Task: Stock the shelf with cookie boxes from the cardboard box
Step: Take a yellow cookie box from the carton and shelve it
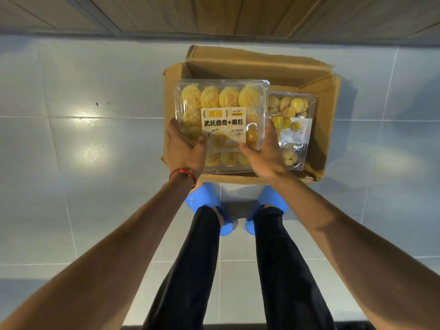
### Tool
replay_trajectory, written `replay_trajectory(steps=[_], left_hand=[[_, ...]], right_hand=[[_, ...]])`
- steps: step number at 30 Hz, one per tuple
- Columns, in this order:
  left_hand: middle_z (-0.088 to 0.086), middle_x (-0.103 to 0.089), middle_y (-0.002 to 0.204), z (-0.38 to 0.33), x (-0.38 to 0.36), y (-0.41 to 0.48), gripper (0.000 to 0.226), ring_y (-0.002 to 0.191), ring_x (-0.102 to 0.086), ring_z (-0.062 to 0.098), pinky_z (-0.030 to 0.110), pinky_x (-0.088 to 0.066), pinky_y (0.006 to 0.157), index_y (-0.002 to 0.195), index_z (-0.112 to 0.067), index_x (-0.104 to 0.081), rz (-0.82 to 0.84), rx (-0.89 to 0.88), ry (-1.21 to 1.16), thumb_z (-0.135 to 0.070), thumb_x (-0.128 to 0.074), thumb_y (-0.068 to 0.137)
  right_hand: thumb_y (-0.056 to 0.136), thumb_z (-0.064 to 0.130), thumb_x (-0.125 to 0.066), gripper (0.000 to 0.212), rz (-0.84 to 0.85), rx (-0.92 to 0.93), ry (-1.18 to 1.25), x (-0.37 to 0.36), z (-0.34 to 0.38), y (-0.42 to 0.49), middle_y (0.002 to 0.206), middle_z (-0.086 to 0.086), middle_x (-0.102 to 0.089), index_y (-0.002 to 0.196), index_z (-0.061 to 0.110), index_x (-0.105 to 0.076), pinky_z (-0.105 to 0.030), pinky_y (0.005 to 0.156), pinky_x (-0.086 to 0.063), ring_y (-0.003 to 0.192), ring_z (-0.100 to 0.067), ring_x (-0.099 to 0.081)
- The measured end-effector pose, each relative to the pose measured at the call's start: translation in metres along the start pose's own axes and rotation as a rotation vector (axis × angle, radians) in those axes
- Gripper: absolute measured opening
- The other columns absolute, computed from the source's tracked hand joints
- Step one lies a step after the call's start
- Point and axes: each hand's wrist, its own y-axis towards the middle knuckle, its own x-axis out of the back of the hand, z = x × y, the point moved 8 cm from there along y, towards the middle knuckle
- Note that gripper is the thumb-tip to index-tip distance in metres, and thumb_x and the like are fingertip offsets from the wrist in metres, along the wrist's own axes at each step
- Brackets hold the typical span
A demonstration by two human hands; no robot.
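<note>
An open cardboard box (316, 75) stands on the tiled floor just ahead of my feet. Above its left half I hold a clear plastic cookie box (221, 101) full of yellow swirl cookies, with a yellow and white label on the lid. My left hand (184, 148) grips its near left side, thumb on the lid. My right hand (264, 151) grips its near right side the same way. A second clear cookie box (291, 125) with a white label lies inside the cardboard box at the right.
Grey floor tiles (83, 139) stretch out on both sides of the cardboard box. A wood-panelled base (214, 13) runs along the top of the view, behind the box. My blue slippers (202, 201) stand close to the box's near wall.
</note>
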Motion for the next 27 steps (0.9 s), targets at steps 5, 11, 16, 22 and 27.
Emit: replay_trajectory(steps=[5,11,16,22,27], left_hand=[[0.004,-0.062,0.111,-0.018,0.023,-0.030,0.058,0.097,-0.060,0.027,0.045,-0.053,0.087,0.116,-0.014,-0.051,-0.010,0.085,-0.058,-0.043,-0.055,0.066],[0.002,-0.057,0.119,-0.045,0.069,-0.085,0.053,0.105,-0.060,0.022,0.048,-0.054,0.090,0.114,-0.024,-0.047,-0.036,0.161,-0.220,-0.050,-0.066,0.072],[0.005,-0.053,0.121,-0.069,0.101,-0.139,0.058,0.110,-0.059,0.023,0.049,-0.055,0.090,0.115,-0.028,-0.040,-0.047,0.152,-0.303,-0.054,-0.069,0.071],[0.000,-0.060,0.121,-0.090,0.112,-0.216,0.061,0.101,-0.065,0.016,0.027,-0.056,0.083,0.119,-0.026,-0.027,-0.023,0.149,-0.414,-0.031,-0.076,0.084],[0.000,-0.065,0.114,-0.102,0.116,-0.289,0.069,0.100,-0.069,0.020,0.045,-0.056,0.093,0.121,-0.026,-0.025,-0.132,0.185,-0.553,-0.018,-0.080,0.080]], right_hand=[[0.092,0.017,-0.072,0.084,0.036,-0.033,0.045,0.019,0.019,-0.037,0.156,0.002,-0.037,0.159,0.021,-0.020,-0.038,0.118,-0.034,0.146,-0.020,-0.035],[0.076,0.040,-0.077,0.089,-0.009,-0.001,0.020,0.060,0.056,-0.097,0.145,0.000,-0.050,0.151,0.032,-0.030,-0.045,0.112,-0.045,0.135,-0.019,-0.049],[0.060,0.050,-0.078,0.095,-0.012,0.074,-0.014,0.094,0.083,-0.142,0.137,-0.002,-0.052,0.143,0.023,-0.038,-0.048,0.104,-0.052,0.128,-0.022,-0.054],[0.073,0.037,-0.082,0.086,0.082,0.168,-0.100,0.135,0.108,-0.205,0.138,-0.003,-0.048,0.136,0.024,-0.025,-0.045,0.104,-0.053,0.125,-0.020,-0.056],[0.085,0.013,-0.079,0.079,0.253,0.287,-0.121,0.168,0.118,-0.246,0.135,-0.001,-0.053,0.139,0.016,-0.021,-0.016,0.087,-0.054,0.114,-0.011,-0.062]])
